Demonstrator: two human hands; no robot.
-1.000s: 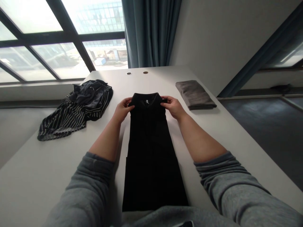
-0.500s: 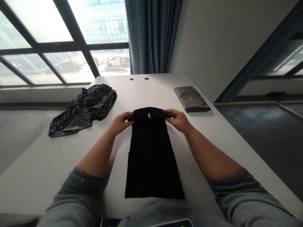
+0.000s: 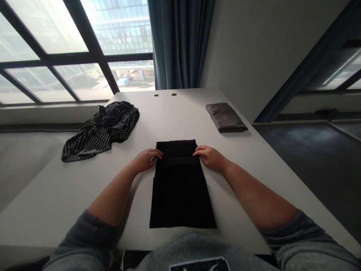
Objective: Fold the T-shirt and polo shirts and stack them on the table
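A black shirt (image 3: 182,195), folded into a long narrow shape, lies flat on the white table in front of me. Its far end is turned over toward me, forming a straight folded edge. My left hand (image 3: 145,160) holds the left side of the turned-over part, fingertips on top and thumb at the edge. On the opposite side, my right hand (image 3: 211,157) grips the matching edge between bent fingers and thumb. The collar and its white label are hidden under the fold.
The white table (image 3: 166,120) carries a crumpled black-and-white striped garment (image 3: 98,131) at the left. A folded grey-brown cloth (image 3: 226,117) lies near the right edge. Two round holes are at the far end, before a blue curtain (image 3: 180,45) and windows.
Both hands have brought the shirt's far end over and down toward me; the collar and label went out of sight. The striped garment and grey-brown cloth stayed put.
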